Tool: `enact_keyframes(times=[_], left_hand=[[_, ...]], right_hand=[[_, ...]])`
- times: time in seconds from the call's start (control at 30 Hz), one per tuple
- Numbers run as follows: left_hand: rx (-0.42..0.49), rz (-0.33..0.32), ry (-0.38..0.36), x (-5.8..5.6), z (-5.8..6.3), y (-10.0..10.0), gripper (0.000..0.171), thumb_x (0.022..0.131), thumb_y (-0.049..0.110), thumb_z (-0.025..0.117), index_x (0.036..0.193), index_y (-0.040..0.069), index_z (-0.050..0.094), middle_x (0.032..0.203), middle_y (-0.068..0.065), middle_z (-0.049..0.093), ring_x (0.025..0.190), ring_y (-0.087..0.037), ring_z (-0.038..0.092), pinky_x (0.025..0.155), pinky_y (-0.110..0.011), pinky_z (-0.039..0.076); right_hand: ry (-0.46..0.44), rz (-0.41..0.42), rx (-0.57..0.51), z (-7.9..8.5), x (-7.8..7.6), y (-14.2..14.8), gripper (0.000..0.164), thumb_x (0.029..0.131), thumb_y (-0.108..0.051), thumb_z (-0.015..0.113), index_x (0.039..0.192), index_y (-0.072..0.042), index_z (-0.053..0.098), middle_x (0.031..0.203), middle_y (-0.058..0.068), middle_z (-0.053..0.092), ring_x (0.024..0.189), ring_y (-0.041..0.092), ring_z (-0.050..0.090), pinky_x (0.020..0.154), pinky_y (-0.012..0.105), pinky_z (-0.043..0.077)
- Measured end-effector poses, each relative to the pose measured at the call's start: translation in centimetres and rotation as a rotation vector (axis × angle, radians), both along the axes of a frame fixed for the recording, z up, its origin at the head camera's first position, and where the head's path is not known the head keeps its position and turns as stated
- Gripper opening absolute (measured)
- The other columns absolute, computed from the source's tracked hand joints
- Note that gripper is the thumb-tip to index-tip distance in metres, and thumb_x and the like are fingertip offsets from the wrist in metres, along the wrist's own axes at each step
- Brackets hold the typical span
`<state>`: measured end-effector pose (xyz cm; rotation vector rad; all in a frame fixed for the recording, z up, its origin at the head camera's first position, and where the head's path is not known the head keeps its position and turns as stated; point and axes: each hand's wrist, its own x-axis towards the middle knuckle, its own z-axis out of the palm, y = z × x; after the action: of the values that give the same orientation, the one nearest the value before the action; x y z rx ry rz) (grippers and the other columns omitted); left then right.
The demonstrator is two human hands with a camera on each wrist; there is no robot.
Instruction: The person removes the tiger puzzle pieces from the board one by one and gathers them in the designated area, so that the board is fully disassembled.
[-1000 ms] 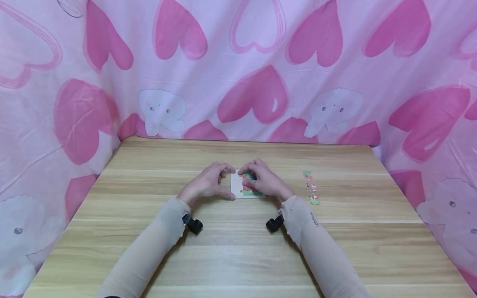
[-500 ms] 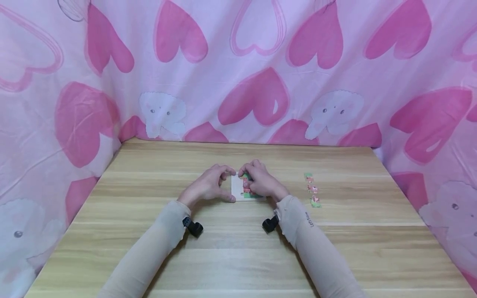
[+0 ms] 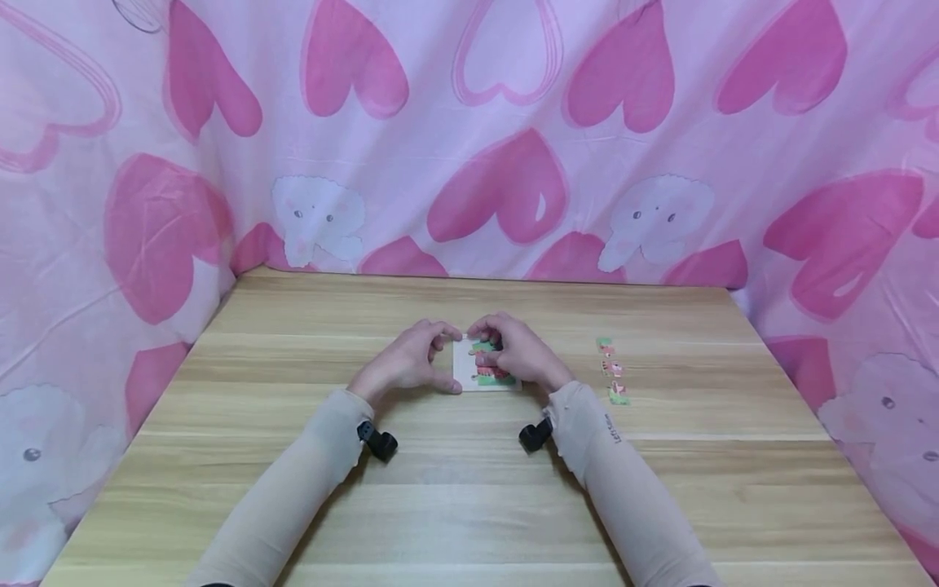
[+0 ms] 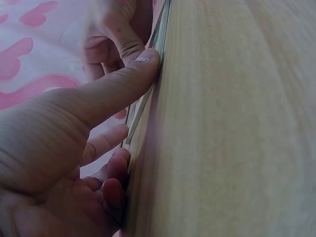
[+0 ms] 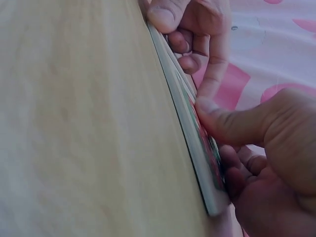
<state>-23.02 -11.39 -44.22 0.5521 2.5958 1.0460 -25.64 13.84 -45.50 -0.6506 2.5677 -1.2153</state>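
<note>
In the head view a small white-framed puzzle board (image 3: 460, 367) lies mid-table, with colourful puzzle pieces (image 3: 486, 380) on its right part and bare white at its left. My left hand (image 3: 407, 359) spans the board's left end, thumb at the near corner and index finger at the far one. My right hand (image 3: 517, 352) bends over the pieces and covers some of them. In the right wrist view its thumb (image 5: 232, 123) presses on the pictured surface, other fingers curled at the far side. The left thumb (image 4: 140, 66) lies along the board's near edge in the left wrist view.
Several loose puzzle pieces (image 3: 613, 369) lie in a column to the right of the board. The wooden table (image 3: 455, 505) ends against a pink heart-patterned curtain (image 3: 499, 187) behind and at both sides.
The right hand has shifted slightly left over the board, and the coloured pieces reach a little further left. The left hand stays at the board's left end.
</note>
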Motion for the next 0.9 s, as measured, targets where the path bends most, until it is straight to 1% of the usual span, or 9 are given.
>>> enact_keyframes(times=[0.17,0.23,0.4,0.57,0.67,0.77,0.9], left_hand=[[0.001,-0.007,-0.008,0.0,0.0,0.0,0.09,0.077,0.034,0.106,0.154,0.019,0.062,0.124,-0.009,0.056,0.108,-0.026,0.053,0.09,-0.04,0.049],[0.0,-0.01,-0.009,0.0,0.0,0.1,0.091,0.077,0.034,0.106,0.154,0.019,0.062,0.124,-0.009,0.056,0.108,-0.026,0.053,0.091,-0.04,0.049],[0.002,-0.007,-0.001,-0.1,0.0,0.0,0.091,0.076,0.033,0.106,0.153,0.018,0.062,0.124,-0.009,0.056,0.107,-0.026,0.053,0.09,-0.04,0.049],[0.003,-0.014,0.01,-0.2,0.0,-0.1,0.091,0.076,0.034,0.106,0.153,0.017,0.062,0.123,-0.01,0.056,0.106,-0.025,0.053,0.089,-0.039,0.049],[0.003,-0.011,0.006,-0.1,0.0,-0.1,0.091,0.076,0.033,0.106,0.154,0.017,0.062,0.124,-0.009,0.056,0.106,-0.026,0.053,0.09,-0.04,0.049],[0.002,-0.008,0.002,-0.1,-0.1,-0.1,0.09,0.076,0.034,0.106,0.153,0.018,0.062,0.124,-0.009,0.056,0.106,-0.026,0.053,0.09,-0.04,0.049],[0.002,-0.004,-0.008,0.0,0.0,0.0,0.09,0.076,0.034,0.106,0.153,0.02,0.062,0.124,-0.009,0.055,0.107,-0.025,0.053,0.091,-0.04,0.049]], right_hand=[[-0.006,-0.027,0.033,0.4,-0.3,1.0,0.041,0.092,-0.019,0.094,0.13,-0.013,0.078,0.119,0.0,0.072,0.111,0.023,0.064,0.104,0.044,0.054],[0.002,-0.031,0.053,0.6,-0.4,1.5,0.04,0.091,-0.021,0.095,0.128,-0.014,0.079,0.119,0.0,0.073,0.111,0.023,0.065,0.104,0.046,0.054],[-0.01,-0.032,0.065,0.7,-0.6,2.3,0.032,0.092,-0.02,0.094,0.122,-0.017,0.082,0.116,0.002,0.07,0.109,0.024,0.064,0.101,0.046,0.053],[-0.021,-0.039,0.06,0.5,-0.7,2.4,0.025,0.093,-0.021,0.093,0.116,-0.02,0.084,0.115,0.003,0.068,0.107,0.024,0.063,0.099,0.045,0.052],[-0.015,-0.041,0.056,0.4,-0.7,2.4,0.025,0.093,-0.02,0.093,0.116,-0.02,0.083,0.114,0.003,0.068,0.106,0.024,0.063,0.098,0.044,0.052],[-0.009,-0.044,0.029,0.6,-0.7,2.5,0.026,0.093,-0.018,0.093,0.117,-0.018,0.082,0.112,0.002,0.072,0.105,0.023,0.065,0.097,0.043,0.054],[-0.006,-0.061,-0.022,1.2,-0.4,3.0,0.028,0.095,-0.016,0.091,0.12,-0.016,0.08,0.108,0.002,0.076,0.102,0.023,0.069,0.095,0.042,0.058]])
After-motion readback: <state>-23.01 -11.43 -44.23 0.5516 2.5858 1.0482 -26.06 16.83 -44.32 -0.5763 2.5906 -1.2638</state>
